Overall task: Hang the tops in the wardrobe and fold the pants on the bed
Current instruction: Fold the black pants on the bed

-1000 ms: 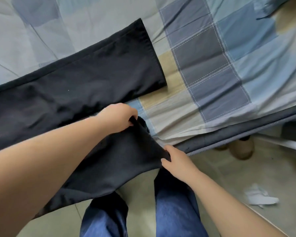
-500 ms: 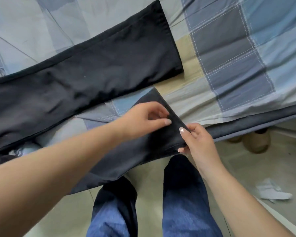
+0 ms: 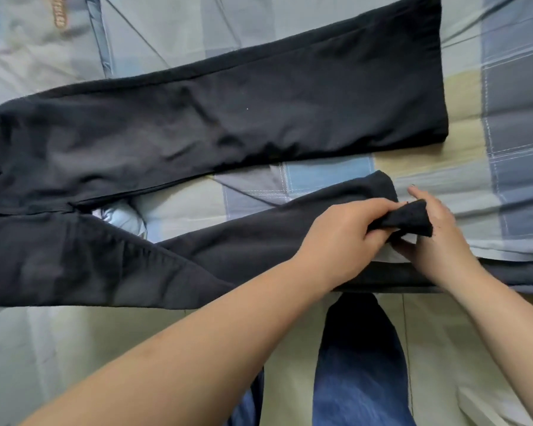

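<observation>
Pants (image 3: 228, 118) spread across bed (image 3: 520, 103); near leg's hem (image 3: 403, 221) at 3 o'clock, by edge. Left hand (image 3: 342, 241) and right hand (image 3: 437, 238) both pinching hem, bunched between them. Risk: hem slipping off edge; crooked cuff, uneven fold.

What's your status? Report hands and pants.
Both hands, left and right, pinching near leg's hem. Black pants spread on bed, unfolded. Nothing blocking.
</observation>
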